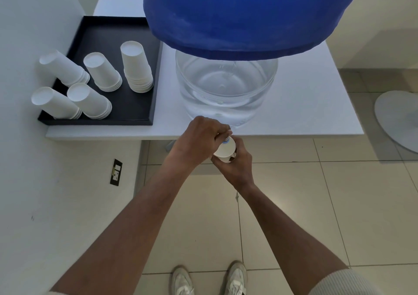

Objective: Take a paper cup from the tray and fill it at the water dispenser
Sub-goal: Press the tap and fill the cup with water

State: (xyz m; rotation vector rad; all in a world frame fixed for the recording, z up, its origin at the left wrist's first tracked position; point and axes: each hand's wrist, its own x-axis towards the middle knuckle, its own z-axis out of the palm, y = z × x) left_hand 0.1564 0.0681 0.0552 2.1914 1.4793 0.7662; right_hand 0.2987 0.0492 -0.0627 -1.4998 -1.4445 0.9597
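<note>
A white paper cup is held just below the front edge of the white table, under the dispenser's tap, whose small blue part shows between my fingers. My right hand wraps around the cup from below. My left hand is closed over the tap above the cup. The water dispenser is a clear bottle of water under a blue cover. The black tray on the left holds several stacks of upturned white paper cups. The inside of the held cup is hidden.
The white table carries the tray and the dispenser. A white wall with a black socket runs along the left. On the tiled floor, a grey fan base lies at the right, and my shoes stand below.
</note>
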